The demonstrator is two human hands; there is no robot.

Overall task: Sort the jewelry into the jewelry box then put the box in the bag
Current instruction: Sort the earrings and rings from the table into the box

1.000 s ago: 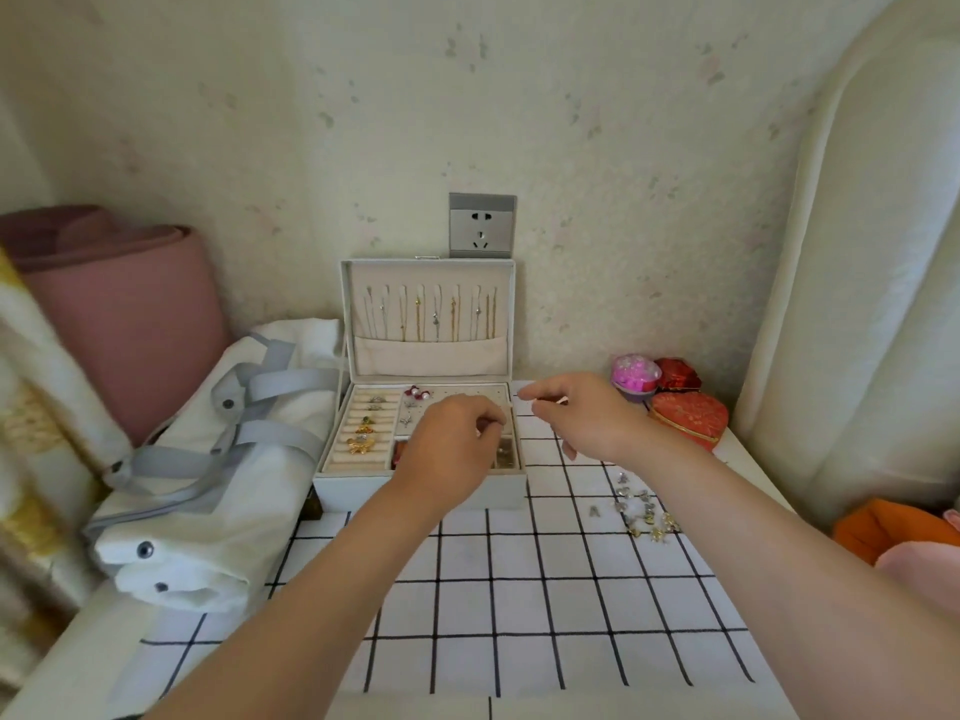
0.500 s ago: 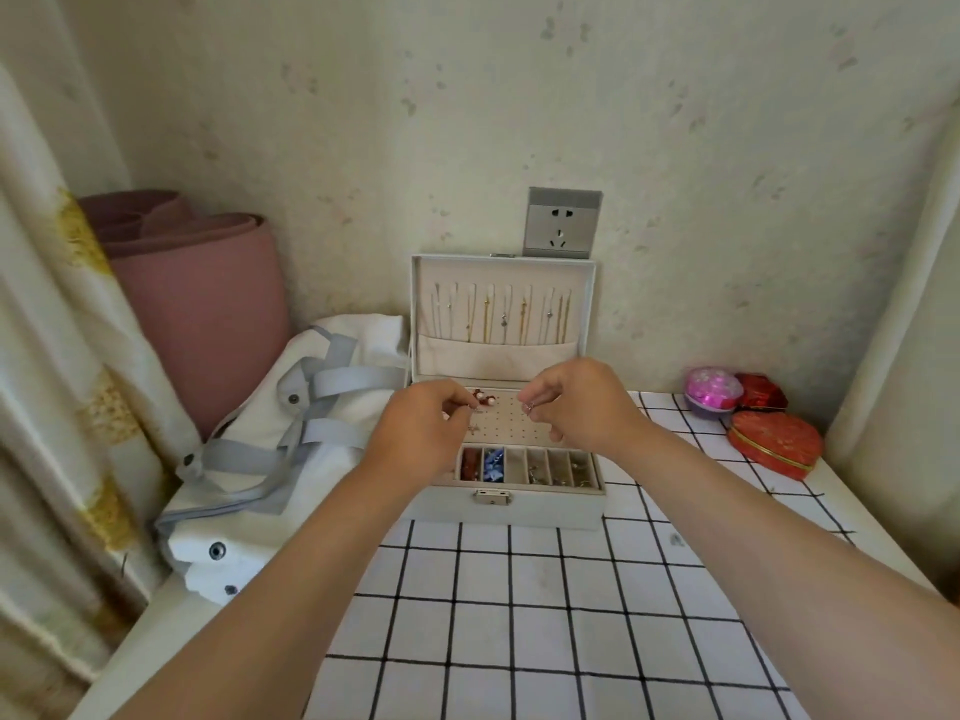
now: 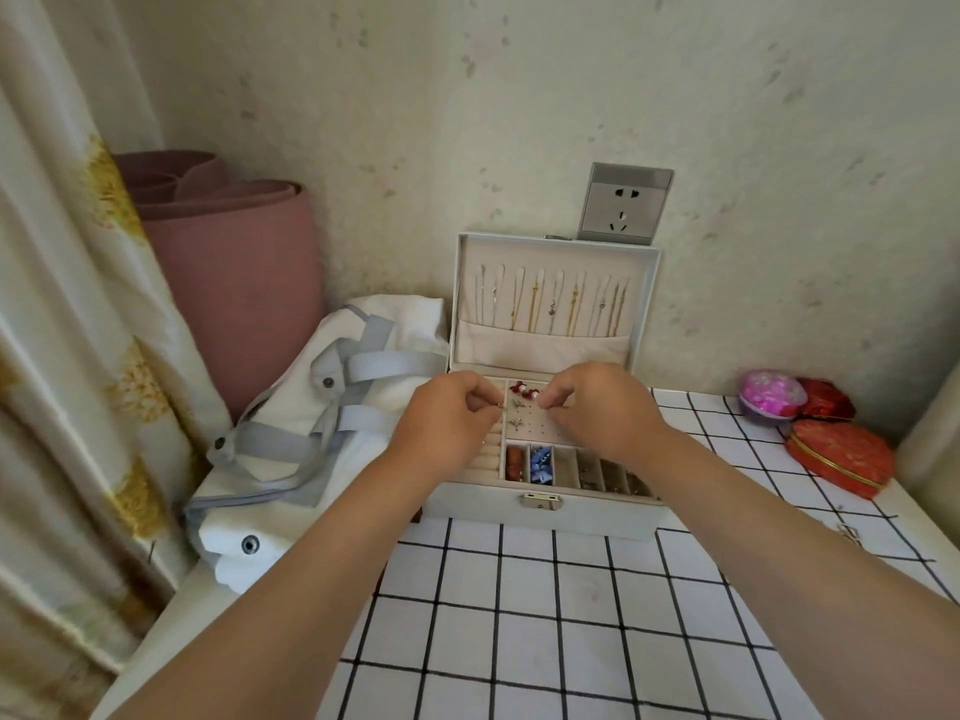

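Note:
The white jewelry box [image 3: 483,504] stands open against the wall, necklaces hanging in its raised lid [image 3: 556,304]. Both my hands hover over its earring panel [image 3: 535,426]. My left hand [image 3: 447,423] pinches a small silver earring [image 3: 500,406] at its fingertips. My right hand [image 3: 597,407] pinches another tiny piece, too small to identify, near the red and pearl earrings [image 3: 524,391]. Front compartments hold red and blue items [image 3: 530,462]. The white bag [image 3: 311,433] with grey straps lies just left of the box.
A rolled pink mat [image 3: 234,262] and a curtain [image 3: 67,356] stand at the left. Red heart-shaped boxes [image 3: 836,454] and a pink round box [image 3: 771,394] sit at the right on the checkered cloth [image 3: 545,615]. A small loose piece [image 3: 849,535] lies near the right edge. A wall socket [image 3: 626,205] sits behind the lid.
My right hand came from the loose pieces on the right to the box. Both hands now meet over the earring panel. The camera swung left.

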